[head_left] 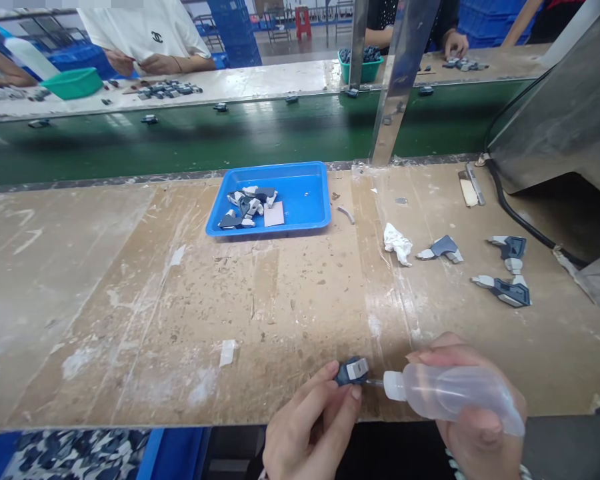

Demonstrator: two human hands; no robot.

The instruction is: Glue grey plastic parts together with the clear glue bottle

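Observation:
Between the fingertips of my left hand [313, 420] is a small dark blue-grey and white plastic part [351, 372], held just above the table's front edge. My right hand [475, 407] grips a translucent squeeze bottle [455, 393] lying nearly level, its white cap toward the left. The bottle's thin needle tip [375, 383] reaches the right side of the part; whether it touches, I cannot tell. On the right lie three similar loose parts, one of them a grey and white piece [443, 249], beside a crumpled white tissue [397, 245].
A blue tray [305, 223] with several parts stands at mid-table. Behind it a green conveyor belt [280, 133] carries small parts. A metal post [397, 87] rises at the back; a metal housing [545, 120] and black cable flank the right. Co-workers sit across. A bin of parts [80, 453] is lower left.

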